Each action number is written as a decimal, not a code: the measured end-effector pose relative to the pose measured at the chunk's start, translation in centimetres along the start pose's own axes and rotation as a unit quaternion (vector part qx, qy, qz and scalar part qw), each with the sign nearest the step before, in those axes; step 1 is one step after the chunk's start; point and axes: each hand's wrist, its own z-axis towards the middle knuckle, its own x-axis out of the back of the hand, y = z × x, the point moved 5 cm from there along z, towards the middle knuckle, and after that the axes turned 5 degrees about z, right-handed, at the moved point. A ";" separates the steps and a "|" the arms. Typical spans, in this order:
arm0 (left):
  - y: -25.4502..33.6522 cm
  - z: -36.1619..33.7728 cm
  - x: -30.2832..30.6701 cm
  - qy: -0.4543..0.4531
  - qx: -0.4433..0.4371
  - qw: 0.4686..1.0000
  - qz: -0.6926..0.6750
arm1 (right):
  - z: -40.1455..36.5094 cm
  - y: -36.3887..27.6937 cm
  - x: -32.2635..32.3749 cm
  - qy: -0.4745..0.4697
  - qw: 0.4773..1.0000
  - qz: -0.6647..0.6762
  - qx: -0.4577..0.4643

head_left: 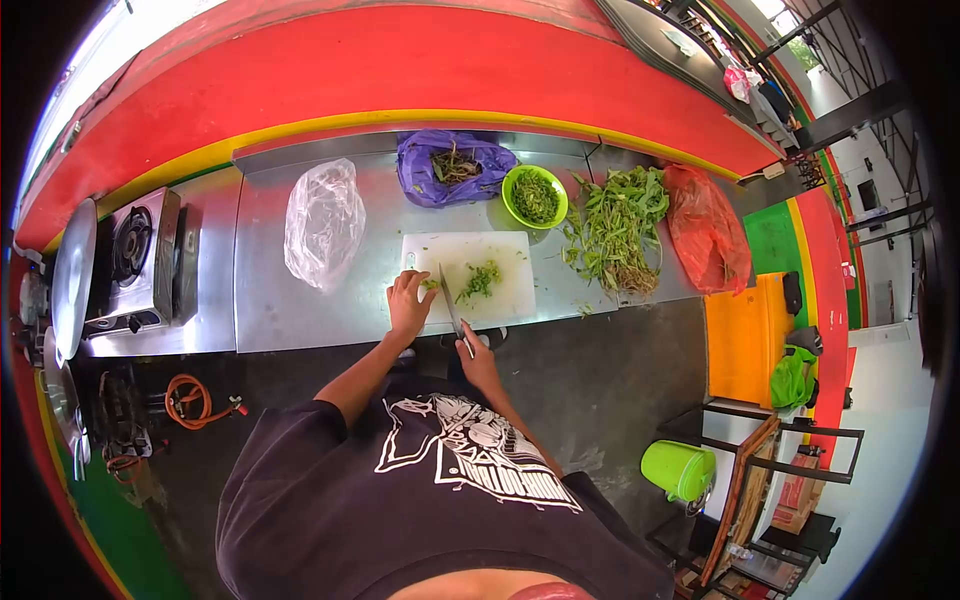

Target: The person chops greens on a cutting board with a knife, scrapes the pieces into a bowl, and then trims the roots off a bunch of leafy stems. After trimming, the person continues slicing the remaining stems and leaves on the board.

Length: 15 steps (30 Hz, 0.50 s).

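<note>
On a white cutting board (515,295) at the counter's front edge, my right hand (476,348) grips the handle of a kitchen knife (450,302), its blade pointing away from me. Left of the blade, my left hand (408,302) rests on the board with curled fingers against a small bit of leafy greens (431,284). Chopped greens (480,280) lie in a loose pile right of the knife. Behind the board stands a lime-green bowl (513,212) filled with cut greens. A heap of uncut leafy greens (620,225), roots toward me, spreads to the right.
A purple plastic bag (420,185) with stems sits at the back of the steel counter (265,290). A clear plastic bag (323,222) lies left, a red plastic bag (707,230) far right. A gas stove (132,255) stands at the left end. A green bucket (678,470) is behind right.
</note>
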 end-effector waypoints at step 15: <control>0.4 0.0 -1.9 -0.010 -0.106 0.992 0.073 | -0.3 -1.2 0.5 -0.018 0.997 -0.069 -0.012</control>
